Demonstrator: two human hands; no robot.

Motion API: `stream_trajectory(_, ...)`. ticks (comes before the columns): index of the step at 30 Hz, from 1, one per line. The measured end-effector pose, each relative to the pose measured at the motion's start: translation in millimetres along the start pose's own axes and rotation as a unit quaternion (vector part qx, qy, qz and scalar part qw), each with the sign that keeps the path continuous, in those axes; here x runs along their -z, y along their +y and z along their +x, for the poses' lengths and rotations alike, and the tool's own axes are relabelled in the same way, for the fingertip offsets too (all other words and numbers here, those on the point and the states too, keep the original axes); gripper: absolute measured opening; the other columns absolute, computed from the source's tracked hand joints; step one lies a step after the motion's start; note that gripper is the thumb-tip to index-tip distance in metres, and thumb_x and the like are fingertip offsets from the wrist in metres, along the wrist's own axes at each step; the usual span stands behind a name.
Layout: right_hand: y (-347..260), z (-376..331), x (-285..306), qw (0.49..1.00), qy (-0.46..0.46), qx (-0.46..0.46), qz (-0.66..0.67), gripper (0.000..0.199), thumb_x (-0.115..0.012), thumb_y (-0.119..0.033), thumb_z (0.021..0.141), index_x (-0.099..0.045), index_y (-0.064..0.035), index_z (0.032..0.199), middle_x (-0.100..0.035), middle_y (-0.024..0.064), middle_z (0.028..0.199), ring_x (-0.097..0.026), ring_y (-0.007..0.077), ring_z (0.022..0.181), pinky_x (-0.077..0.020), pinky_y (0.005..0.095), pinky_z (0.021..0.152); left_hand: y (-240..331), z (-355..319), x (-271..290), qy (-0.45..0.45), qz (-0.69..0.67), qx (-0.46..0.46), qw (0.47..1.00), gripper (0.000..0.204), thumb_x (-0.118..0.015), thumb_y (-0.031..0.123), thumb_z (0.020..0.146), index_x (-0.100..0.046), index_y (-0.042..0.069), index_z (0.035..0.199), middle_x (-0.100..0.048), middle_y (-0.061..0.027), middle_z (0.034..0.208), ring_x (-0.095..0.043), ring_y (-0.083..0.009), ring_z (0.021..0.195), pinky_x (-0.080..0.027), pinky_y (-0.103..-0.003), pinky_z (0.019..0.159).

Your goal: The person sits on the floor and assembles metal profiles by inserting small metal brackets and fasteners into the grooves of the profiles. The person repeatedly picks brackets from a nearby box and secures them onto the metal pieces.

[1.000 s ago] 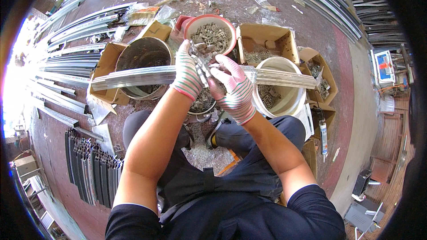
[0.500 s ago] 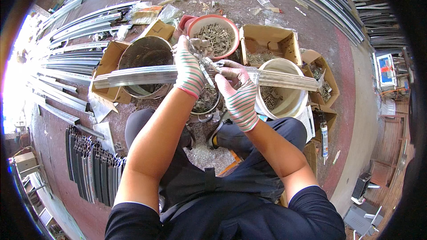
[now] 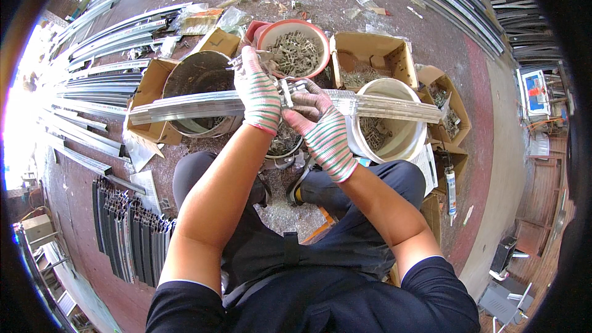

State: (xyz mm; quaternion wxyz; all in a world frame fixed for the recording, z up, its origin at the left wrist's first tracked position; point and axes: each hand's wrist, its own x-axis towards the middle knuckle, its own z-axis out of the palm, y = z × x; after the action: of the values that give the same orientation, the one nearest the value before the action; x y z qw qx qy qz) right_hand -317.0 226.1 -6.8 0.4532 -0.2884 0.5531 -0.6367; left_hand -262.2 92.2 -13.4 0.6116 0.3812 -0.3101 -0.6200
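Striped work gloves with greyish fingers cover both hands. My left hand (image 3: 258, 91) is closed around several small metal pieces, which stick out by its fingertips near the red-rimmed bucket (image 3: 327, 55). My right hand (image 3: 322, 128) pinches a small silvery metal bracket (image 3: 285, 95) between thumb and fingers, close against the left hand. Beneath both hands a bundle of long silvery metal strips (image 3: 191, 111) lies crosswise over the containers. The gloves hide its middle, and how the bracket meets the strips cannot be made out.
Small metal parts fill the red-rimmed bucket and partly fill a white bucket (image 3: 420, 137). A dark bucket (image 3: 231, 74) stands left, cardboard boxes (image 3: 394, 68) behind and right. Long metal profiles (image 3: 92, 89) cover the left floor. A sealant tube (image 3: 451, 192) stands beside my right knee.
My right hand has shifted slightly left and down. The bracket between the hands has turned more upright, and the fingers of my left hand have tilted left.
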Motion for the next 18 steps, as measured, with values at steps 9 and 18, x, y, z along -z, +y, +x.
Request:
stream_trajectory(9,8,-5,1,0.999,-0.030,-0.012,-0.023,0.040,-0.077,-0.010,0.089,-0.059,0.0039,0.122,-0.071,0.0095,0.107,-0.067,0.0128,0.095,-0.0550,0.0277,0.087,10,1,-5,0.043,-0.081,0.154,0.984,0.046,-0.049,0.050,0.101,-0.063,0.007,0.105,-0.064,-0.0057,0.090,-0.060,-0.0183,0.079,-0.053,-0.035,0.070)
stream_trajectory(18,16,-6,-1,0.998,-0.029,0.018,0.049,0.045,-0.076,-0.014,0.091,-0.057,0.0007,0.130,-0.068,0.0072,0.112,-0.064,0.0123,0.100,-0.0526,0.0277,0.091,10,7,0,0.058,-0.089,0.153,0.983,0.053,-0.047,0.057,0.100,-0.059,0.008,0.117,-0.062,-0.0074,0.102,-0.059,-0.0232,0.087,-0.052,-0.044,0.075)
